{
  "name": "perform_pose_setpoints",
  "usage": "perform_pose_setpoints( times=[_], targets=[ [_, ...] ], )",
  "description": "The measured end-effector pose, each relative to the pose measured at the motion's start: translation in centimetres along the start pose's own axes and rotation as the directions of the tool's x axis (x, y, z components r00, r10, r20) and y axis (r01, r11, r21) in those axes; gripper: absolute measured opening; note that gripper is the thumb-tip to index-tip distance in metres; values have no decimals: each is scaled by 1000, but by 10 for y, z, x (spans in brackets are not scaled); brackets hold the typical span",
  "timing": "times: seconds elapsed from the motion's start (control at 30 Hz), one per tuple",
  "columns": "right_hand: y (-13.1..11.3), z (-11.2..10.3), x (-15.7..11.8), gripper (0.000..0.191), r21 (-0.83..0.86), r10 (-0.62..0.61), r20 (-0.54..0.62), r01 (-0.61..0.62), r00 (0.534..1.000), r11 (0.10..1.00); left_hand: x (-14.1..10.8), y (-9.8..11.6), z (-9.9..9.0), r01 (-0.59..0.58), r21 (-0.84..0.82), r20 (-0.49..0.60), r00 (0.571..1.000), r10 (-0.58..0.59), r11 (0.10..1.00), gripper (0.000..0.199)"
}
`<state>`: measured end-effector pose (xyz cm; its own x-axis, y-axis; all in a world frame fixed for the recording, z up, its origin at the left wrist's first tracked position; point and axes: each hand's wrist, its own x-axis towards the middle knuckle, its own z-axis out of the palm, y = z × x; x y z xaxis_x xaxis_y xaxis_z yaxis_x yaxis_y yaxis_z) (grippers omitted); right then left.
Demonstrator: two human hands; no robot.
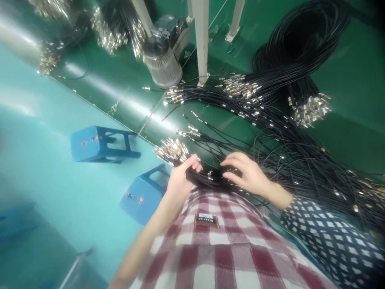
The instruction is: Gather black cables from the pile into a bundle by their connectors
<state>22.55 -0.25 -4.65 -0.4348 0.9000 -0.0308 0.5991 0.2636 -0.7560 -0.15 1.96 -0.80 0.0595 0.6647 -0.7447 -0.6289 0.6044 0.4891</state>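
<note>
My left hand [181, 176] is closed around a thick bundle of black cables [203, 180], just behind its tips. Silvery and yellowish metal connectors [173, 150] fan out past the thumb, toward the upper left. Farther along the same bundle is my right hand [248, 172], palm down, with its thumb and fingers apart over the strands. Whether its fingertips touch any cable is hard to see. Loose black cables [288, 160] spread from there to the right across the green surface. The bundle lies close against a red-and-white checked apron [222, 249].
More cables with connector ends [240, 90] lie beyond my hands, and a large cable coil [300, 44] sits at upper right. A grey machine [164, 68] stands beside white metal legs [202, 40]. Two blue stools [87, 144] are on the floor at left, past the table edge.
</note>
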Motion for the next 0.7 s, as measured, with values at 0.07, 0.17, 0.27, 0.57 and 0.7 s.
perform_pose_setpoints(
  times=[0.07,0.17,0.27,0.57,0.7],
  targets=[
    [-15,6,16,21,79,3,-26,-1,1000,997,-1,0,1,-10,-12,-1,1000,10,1000,14],
    [-36,15,40,23,213,60,-116,-34,991,977,-4,1,-1,-16,-5,31,999,16,1000,28],
    [-52,19,53,24,242,72,-132,-38,989,970,-4,3,-6,-2,43,67,998,-1,999,33],
    [10,28,106,28,-27,447,72,-447,891,894,7,4,-20,96,70,-14,995,-95,993,23],
    [44,45,120,11,-103,497,-20,-496,868,862,6,3,-21,109,55,60,992,-112,993,22]
  ],
)
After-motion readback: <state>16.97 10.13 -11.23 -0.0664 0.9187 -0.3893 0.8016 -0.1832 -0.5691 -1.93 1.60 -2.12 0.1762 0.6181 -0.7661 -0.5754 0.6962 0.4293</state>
